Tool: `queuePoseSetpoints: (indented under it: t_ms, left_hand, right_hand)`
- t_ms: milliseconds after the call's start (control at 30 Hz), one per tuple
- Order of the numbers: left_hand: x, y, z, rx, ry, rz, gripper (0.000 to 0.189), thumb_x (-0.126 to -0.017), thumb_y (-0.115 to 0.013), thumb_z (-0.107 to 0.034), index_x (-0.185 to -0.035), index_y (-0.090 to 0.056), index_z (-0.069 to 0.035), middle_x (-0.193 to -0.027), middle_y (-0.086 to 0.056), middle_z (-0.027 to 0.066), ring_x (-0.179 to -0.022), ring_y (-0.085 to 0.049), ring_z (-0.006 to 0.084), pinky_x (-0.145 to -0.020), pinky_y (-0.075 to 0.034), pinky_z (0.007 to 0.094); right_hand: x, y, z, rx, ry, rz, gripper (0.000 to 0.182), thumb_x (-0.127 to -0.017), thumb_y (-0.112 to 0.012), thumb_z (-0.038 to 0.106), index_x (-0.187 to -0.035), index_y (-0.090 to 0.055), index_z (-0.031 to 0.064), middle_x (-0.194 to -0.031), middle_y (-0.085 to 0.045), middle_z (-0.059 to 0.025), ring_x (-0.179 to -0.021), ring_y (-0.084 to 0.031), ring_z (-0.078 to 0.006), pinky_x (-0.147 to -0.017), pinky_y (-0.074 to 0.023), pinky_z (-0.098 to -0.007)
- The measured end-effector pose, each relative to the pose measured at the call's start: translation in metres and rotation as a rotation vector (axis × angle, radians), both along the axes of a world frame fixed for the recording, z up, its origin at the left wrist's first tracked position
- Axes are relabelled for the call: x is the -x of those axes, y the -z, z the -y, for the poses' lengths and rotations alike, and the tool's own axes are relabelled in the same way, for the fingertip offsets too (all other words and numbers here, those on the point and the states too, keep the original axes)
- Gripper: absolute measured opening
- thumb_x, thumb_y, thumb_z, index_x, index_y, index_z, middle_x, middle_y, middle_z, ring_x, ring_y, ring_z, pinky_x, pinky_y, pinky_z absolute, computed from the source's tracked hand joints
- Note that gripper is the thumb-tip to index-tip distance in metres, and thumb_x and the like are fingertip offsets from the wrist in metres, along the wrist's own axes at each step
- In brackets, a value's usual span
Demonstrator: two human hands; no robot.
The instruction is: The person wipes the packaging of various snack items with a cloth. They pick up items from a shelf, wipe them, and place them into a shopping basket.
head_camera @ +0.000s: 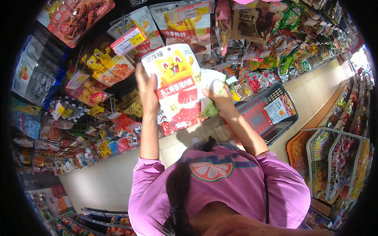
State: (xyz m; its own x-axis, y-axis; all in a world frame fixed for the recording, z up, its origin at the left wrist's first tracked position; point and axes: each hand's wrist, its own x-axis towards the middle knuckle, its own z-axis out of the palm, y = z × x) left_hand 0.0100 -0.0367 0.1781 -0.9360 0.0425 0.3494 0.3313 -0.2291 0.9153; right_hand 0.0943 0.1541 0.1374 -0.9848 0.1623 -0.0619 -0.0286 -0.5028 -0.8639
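Note:
My left hand grips the left edge of a white snack pouch with a yellow cartoon cat, a red band and a picture of red dried meat. The pouch is upright, its printed front towards me. In my right hand is a smaller white and green plastic package, its left part against or behind the pouch's right edge; the contents are not clear. Whether my right fingers also touch the pouch is hard to tell. Just beyond the pouch hang similar cat-printed pouches on the rack.
A grey shopping basket with a red bottom stands to the right on the tiled floor, holding a snack package. Hanging snack bags line the far side; price tags stick out. Wire candy bins are at the right.

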Motion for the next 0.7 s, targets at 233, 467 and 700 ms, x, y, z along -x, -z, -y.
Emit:
queuePoseSetpoints:
  t_ms: [233,467,700]
  left_hand:
    - [0.019,-0.088,0.030,0.123,-0.219,-0.352,0.052,-0.086,-0.059,-0.008,-0.127,-0.029,-0.003,-0.093,-0.060,0.0117,-0.078,-0.056,0.0123,-0.067,-0.046,0.0242]
    - [0.029,-0.122,0.041,0.028,-0.094,-0.258,0.022,-0.088,-0.057,-0.012,-0.103,-0.055,0.003,-0.080,-0.061,0.0103,-0.065,-0.054,0.0107,-0.061,-0.044,0.0213]
    - [0.033,-0.127,0.043,0.027,-0.108,-0.257,0.018,-0.090,-0.056,-0.014,-0.098,-0.056,0.002,-0.079,-0.061,0.0098,-0.064,-0.054,0.0108,-0.061,-0.045,0.0214]
  right_hand:
    - [0.032,-0.011,0.029,-0.608,0.239,-0.425,0.054,-0.074,-0.066,-0.001,-0.123,-0.043,-0.0002,-0.112,-0.057,-0.0135,-0.104,-0.055,-0.0183,-0.089,-0.0435,-0.0297]
    - [0.042,-0.020,0.053,-0.512,0.229,-0.459,0.057,-0.073,-0.068,0.000,-0.124,-0.043,0.0006,-0.114,-0.056,-0.0132,-0.106,-0.054,-0.0159,-0.090,-0.0428,-0.0287]
    - [0.069,-0.030,0.071,-0.458,0.324,-0.567,0.054,-0.071,-0.070,0.004,-0.120,-0.047,0.0004,-0.109,-0.059,-0.0128,-0.103,-0.057,-0.0166,-0.087,-0.0446,-0.0295]
